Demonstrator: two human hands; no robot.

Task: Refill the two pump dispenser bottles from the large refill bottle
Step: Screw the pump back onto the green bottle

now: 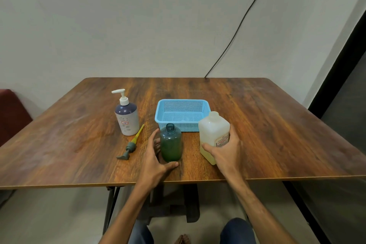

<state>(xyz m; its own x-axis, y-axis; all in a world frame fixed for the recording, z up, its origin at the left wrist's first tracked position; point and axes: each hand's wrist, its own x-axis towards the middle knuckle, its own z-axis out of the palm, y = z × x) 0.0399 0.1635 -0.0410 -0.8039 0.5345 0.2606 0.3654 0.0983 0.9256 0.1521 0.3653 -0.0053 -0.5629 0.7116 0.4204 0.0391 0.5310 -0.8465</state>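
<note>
Head view: both hands on bottles at the near edge of the table

The left hand (156, 154) reaches in from below, forearm angled up and to the right. It cups the lower part of the green pump bottle (170, 142), thumb curled across the front of the base and fingers curved round the far left side. That bottle stands upright and uncapped, just in front of the blue basket (158, 121). Its grey and yellow pump head (130, 145) lies flat on the table (277, 125) to the left. The right hand (227, 150) grips the large refill bottle (213, 132), thumb across its front face and fingers wrapped round the right side. The bottle's neck is open, beside the basket's near right corner. I cannot tell whether its base rests on the wood. The white pump bottle (126, 119) stands capped, further left, untouched.
</note>
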